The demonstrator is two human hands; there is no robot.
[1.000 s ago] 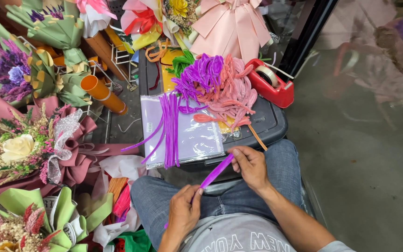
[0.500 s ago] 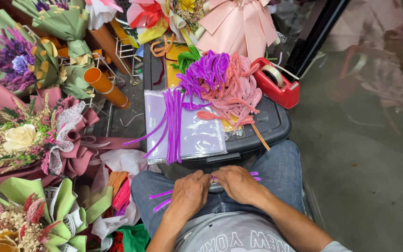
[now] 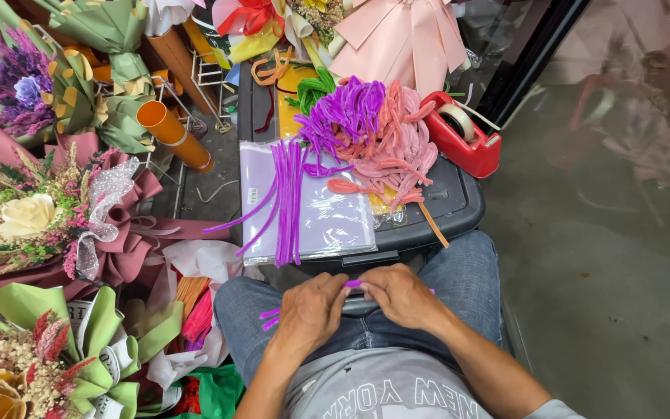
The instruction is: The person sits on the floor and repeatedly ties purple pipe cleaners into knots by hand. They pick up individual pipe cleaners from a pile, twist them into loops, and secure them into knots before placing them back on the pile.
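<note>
Your left hand [image 3: 312,310] and right hand [image 3: 401,295] meet low in the frame's centre, over your lap, both pinched shut on a purple pipe cleaner [image 3: 353,284]; its ends poke out left of your left hand, so you seem to be bending it between your fingers. Just above, a dark bin lid [image 3: 459,203] serves as your bench: straight purple stems lie on a clear packet [image 3: 327,221], loose pink and purple ones are heaped behind, and a red tape dispenser [image 3: 463,140] sits to the right, all within reach.
</note>
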